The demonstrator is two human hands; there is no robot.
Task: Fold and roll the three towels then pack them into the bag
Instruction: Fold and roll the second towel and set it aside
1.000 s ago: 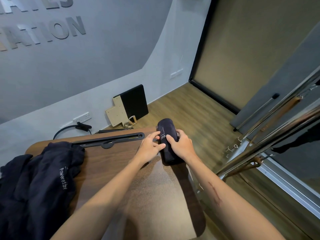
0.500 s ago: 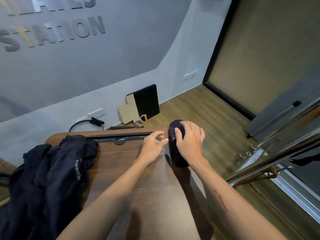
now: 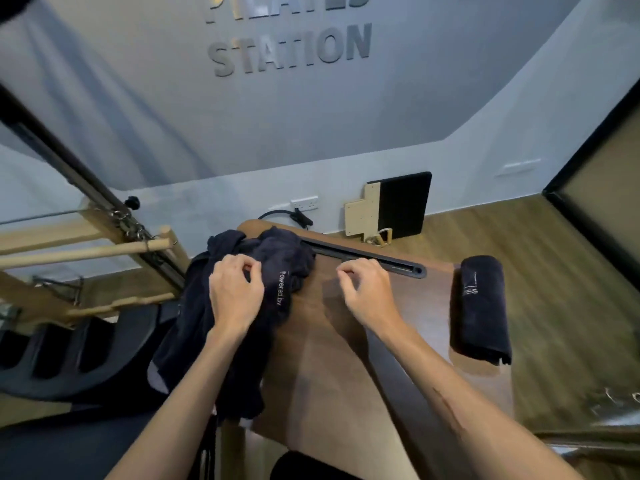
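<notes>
Your left hand [image 3: 235,299] sits on the heap of dark unfolded towels [image 3: 242,306] at about nine o'clock on the wooden bench [image 3: 329,358]. Its fingers [image 3: 242,266] are curled down into the cloth, though you cannot tell whether they have actually pinched a fold or only rest on it. White lettering reading "Powered by" shows on the heap just to the right of that hand. Part of the heap hangs over the bench's left edge.

Your right hand [image 3: 367,292] hovers over bare wood near the centre of the bench, toward twelve o'clock, apart from the heap. Its fingers are loosely curled and hold nothing.

One rolled towel [image 3: 483,306] lies at three o'clock on the right edge of the bench, well apart from both hands, its long side running toward and away from you. White markings show near its far end.

A long dark slotted strip [image 3: 367,259] runs along the far edge of the bench, just beyond your right fingertips. At eleven o'clock, wooden bars [image 3: 86,251] and a dark metal frame stand beside the bench. A black-and-tan board [image 3: 391,209] leans on the wall at one o'clock.
</notes>
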